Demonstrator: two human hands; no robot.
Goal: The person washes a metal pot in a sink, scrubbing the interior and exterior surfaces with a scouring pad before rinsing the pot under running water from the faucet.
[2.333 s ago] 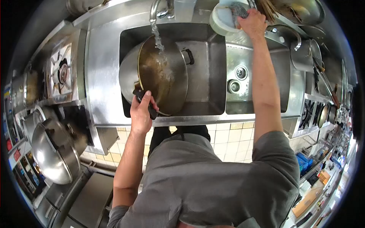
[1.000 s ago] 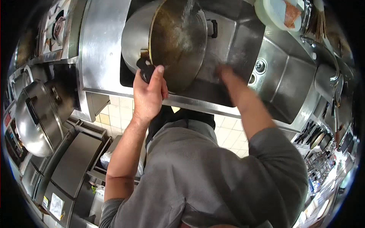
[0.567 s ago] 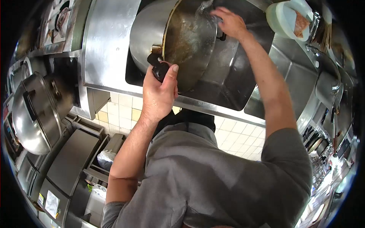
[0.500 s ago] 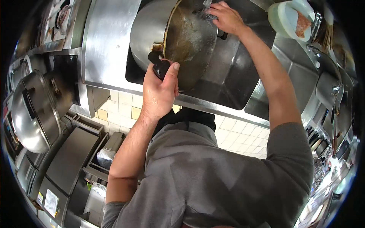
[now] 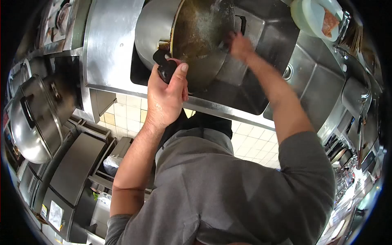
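Note:
A large, deep steel pan (image 5: 200, 53) with a browned, wet inside stands tilted on its side in the sink. My left hand (image 5: 167, 87) is wrapped round its black handle (image 5: 166, 70) nearest me. My right hand (image 5: 241, 47), smeared by motion, is at the pan's right side with its fingers bent. In it is a small dark bundle (image 5: 223, 45) that looks like a steel scourer, blurred now. The pan's second black handle (image 5: 243, 24) shows just beyond my right hand.
The sink basin (image 5: 261, 77) surrounds the pan, with a second basin (image 5: 314, 81) to the right. A pale green tub (image 5: 300, 18) stands at the upper right. Steel counter (image 5: 106, 49) lies to the left. A big steel pan (image 5: 32, 122) hangs or stands at the far left.
My right hand has moved from the pan's far upper part down towards me along its right side. My left hand keeps its hold on the handle. Frothy water inside the pan has thinned.

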